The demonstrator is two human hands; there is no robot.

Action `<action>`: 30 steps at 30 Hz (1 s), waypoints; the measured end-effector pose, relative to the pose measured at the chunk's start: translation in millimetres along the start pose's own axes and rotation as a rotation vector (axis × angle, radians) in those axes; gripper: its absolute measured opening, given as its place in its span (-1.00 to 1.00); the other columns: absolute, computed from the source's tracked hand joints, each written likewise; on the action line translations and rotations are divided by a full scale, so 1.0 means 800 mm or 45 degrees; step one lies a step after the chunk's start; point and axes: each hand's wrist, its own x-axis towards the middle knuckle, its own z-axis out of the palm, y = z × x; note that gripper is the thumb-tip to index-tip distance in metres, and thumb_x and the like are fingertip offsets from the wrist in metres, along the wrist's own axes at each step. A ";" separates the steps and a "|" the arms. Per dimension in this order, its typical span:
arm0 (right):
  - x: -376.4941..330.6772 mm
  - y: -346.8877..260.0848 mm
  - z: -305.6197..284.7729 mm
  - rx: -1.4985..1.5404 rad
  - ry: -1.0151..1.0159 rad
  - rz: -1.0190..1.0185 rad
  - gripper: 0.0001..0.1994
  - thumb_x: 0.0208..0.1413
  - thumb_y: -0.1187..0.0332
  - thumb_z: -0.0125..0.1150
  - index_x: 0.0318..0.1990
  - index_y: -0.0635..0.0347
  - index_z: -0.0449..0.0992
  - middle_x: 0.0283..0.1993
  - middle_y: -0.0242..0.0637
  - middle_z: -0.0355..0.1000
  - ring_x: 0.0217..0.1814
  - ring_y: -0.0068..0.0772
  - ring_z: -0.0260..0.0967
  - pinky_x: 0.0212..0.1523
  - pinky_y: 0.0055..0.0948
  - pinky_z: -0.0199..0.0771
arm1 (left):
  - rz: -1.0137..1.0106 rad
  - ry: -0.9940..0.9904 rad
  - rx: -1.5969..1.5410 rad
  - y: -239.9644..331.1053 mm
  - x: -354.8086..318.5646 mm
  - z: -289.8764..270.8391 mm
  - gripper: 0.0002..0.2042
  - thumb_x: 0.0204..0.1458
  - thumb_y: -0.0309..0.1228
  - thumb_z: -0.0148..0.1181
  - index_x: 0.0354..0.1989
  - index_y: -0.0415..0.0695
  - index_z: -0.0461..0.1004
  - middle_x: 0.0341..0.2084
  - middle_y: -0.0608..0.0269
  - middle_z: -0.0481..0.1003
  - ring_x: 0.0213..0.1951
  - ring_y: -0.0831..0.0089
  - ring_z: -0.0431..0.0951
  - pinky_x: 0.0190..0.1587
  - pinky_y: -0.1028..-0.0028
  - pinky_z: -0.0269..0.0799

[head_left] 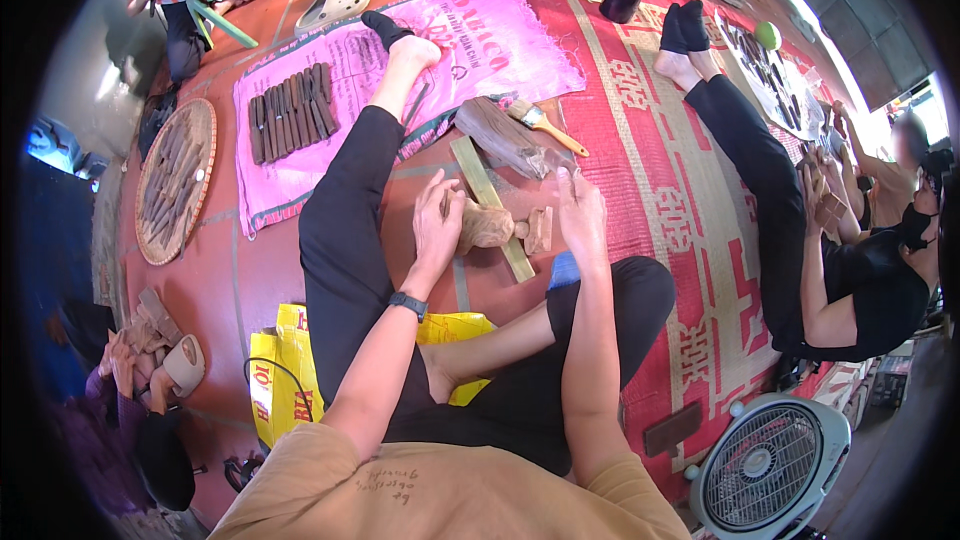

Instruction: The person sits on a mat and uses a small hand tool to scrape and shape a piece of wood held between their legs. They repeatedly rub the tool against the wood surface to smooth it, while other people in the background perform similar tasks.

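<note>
A pale carved wooden piece [487,226], with a rounded body and a narrow neck, lies across a greenish wooden strip [463,153] between my hands. At its left side is my left hand [438,222], its fingers loosely bent and apart; whether it touches the carving is hard to see. My right hand [583,212] is raised on the other side, fingers stretched out, near a small stepped wooden block [538,230] at the carving's end. Its fingertips are blurred. Beyond them lie a dark rough wood piece [500,138] and a paintbrush [546,126].
Dark carving tools [291,113] lie in a row on a pink sheet [480,30]. A round woven tray [206,125] with wooden pieces is at left. A fan [768,468] stands at lower right. Co-workers sit at right and lower left, handling wood.
</note>
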 end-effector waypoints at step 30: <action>0.002 0.007 0.050 0.689 -0.202 -0.118 -0.70 0.27 0.21 0.14 -0.02 0.21 0.62 -0.24 -0.08 0.61 -0.23 -0.37 0.54 -0.13 -0.35 0.46 | -0.178 -0.350 0.006 0.014 -0.028 -0.023 -0.24 0.00 -0.19 0.39 0.31 -0.29 0.18 0.16 -0.22 0.33 0.22 -0.06 0.35 0.25 0.19 0.29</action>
